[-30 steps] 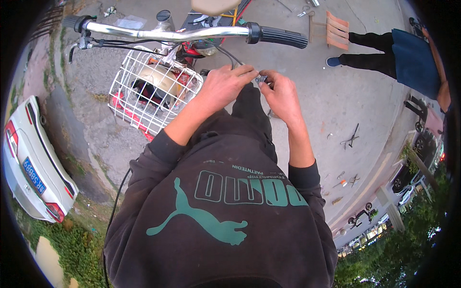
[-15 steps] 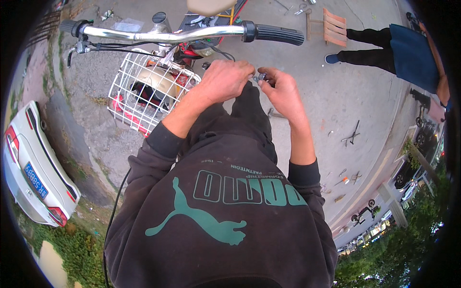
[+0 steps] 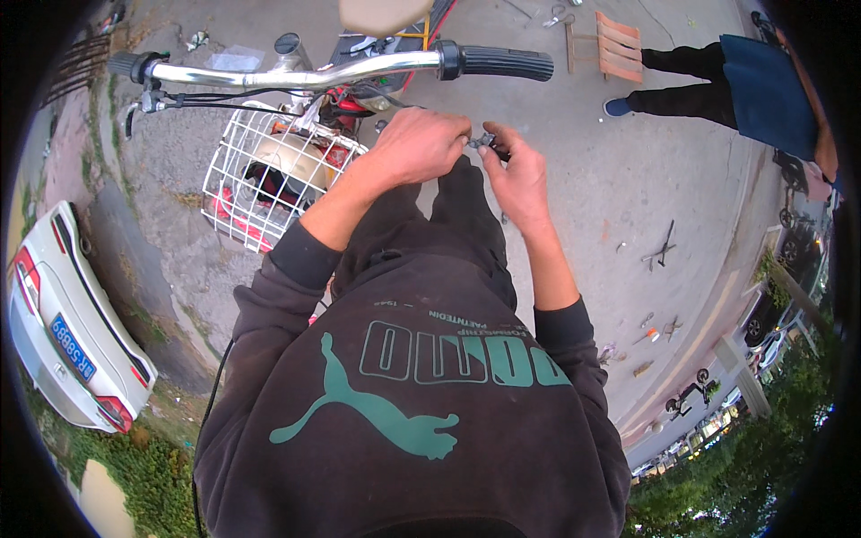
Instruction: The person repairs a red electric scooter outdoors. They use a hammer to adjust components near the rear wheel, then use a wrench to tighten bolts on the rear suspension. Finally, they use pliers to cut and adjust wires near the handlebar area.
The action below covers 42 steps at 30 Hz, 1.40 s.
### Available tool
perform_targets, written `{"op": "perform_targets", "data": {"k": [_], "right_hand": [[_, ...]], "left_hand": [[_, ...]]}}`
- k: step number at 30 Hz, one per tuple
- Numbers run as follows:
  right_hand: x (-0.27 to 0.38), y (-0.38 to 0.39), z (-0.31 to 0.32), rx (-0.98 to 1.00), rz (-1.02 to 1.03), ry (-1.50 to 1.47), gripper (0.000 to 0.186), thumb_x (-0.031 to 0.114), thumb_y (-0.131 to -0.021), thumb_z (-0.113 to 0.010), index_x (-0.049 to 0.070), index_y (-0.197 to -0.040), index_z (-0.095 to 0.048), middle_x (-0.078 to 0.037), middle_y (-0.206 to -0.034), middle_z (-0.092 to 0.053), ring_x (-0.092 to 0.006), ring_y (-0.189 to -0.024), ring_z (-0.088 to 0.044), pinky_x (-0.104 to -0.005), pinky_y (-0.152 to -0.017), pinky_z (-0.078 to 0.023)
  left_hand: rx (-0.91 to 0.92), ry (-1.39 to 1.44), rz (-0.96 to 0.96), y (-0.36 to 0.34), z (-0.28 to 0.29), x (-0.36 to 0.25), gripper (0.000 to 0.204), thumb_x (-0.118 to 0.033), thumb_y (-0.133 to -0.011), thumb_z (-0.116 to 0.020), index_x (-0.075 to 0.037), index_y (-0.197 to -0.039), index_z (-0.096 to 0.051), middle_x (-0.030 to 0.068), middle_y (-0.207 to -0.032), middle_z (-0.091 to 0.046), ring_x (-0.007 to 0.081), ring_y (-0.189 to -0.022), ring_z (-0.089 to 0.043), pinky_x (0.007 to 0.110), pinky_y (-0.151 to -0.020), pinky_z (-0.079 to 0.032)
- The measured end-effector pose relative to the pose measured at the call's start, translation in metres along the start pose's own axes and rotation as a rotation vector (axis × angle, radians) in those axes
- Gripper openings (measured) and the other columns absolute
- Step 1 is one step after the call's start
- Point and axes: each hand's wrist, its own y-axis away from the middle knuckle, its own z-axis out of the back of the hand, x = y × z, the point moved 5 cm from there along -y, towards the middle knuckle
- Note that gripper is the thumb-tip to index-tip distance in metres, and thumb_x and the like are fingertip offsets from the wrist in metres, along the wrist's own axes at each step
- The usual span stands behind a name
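Note:
A small grey metal part (image 3: 484, 142) with a dark piece on it is between my two hands, in front of the bicycle. My left hand (image 3: 423, 143) is closed, its fingertips pinching at the part's left end; its fingers hide what else they may hold. From the other side, my right hand (image 3: 520, 176) grips the part between thumb and fingers. Just beyond them is a silver handlebar (image 3: 359, 68) with a black rubber grip (image 3: 507, 63) at its right end. Dark cables (image 3: 224, 97) run below the bar, and one passes close behind my left hand.
A white wire basket (image 3: 240, 193) holding a beige rounded object hangs at the left. Farther right are a slatted wooden stool (image 3: 619, 47) and a person in dark trousers (image 3: 686, 88). Metal tools (image 3: 662, 247) lie on the pavement. A white car (image 3: 76, 323) stands far left.
The view has shifted slightly, so the handlebar sits a little farther left. Both hands stay together at the metal part, with my right hand turned slightly.

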Motion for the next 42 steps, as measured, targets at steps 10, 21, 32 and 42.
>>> {"op": "perform_targets", "data": {"k": [10,21,32,42], "right_hand": [[-0.003,-0.002,0.002,-0.026,0.022,-0.245,0.033,0.007,-0.090,-0.069,-0.002,-0.122,-0.065,-0.012,-0.099,-0.073,-0.0239,-0.085,-0.067,-0.0343,-0.079,-0.052],[-0.035,-0.007,-0.018,0.256,-0.263,-0.384,0.022,0.013,-0.096,-0.061,0.000,-0.112,-0.066,-0.009,-0.088,-0.070,-0.0165,-0.076,-0.059,-0.0312,-0.071,-0.046],[-0.027,-0.006,-0.010,0.065,-0.062,-0.130,0.020,0.016,-0.092,-0.060,-0.001,-0.100,-0.066,-0.011,-0.085,-0.068,-0.0236,-0.074,-0.062,-0.0325,-0.069,-0.047],[-0.043,0.001,-0.028,0.252,-0.364,-0.527,0.026,0.021,-0.088,-0.060,-0.004,-0.086,-0.064,-0.007,-0.077,-0.065,-0.0134,-0.073,-0.056,-0.0326,-0.067,-0.047]], "left_hand": [[0.189,0.353,0.051,-0.015,0.001,0.021,0.028,-0.027,-0.094,-0.061,-0.002,-0.104,-0.067,0.0129,-0.081,-0.067,0.0254,-0.075,-0.063,0.039,-0.072,-0.049],[0.442,0.716,0.346,-0.015,-0.013,0.032,0.026,-0.027,-0.097,-0.062,-0.002,-0.094,-0.068,-0.0048,-0.074,-0.055,0.0059,-0.061,-0.046,0.024,-0.055,-0.037],[0.243,0.307,0.052,-0.021,0.001,0.016,0.028,-0.028,-0.095,-0.062,-0.001,-0.099,-0.067,0.0129,-0.082,-0.070,0.0264,-0.075,-0.068,0.040,-0.072,-0.052],[0.054,-0.022,-0.183,-0.003,0.009,-0.002,0.016,-0.022,-0.090,-0.065,-0.010,-0.100,-0.070,0.0123,-0.090,-0.072,0.0386,-0.085,-0.067,0.050,-0.073,-0.051]]}}
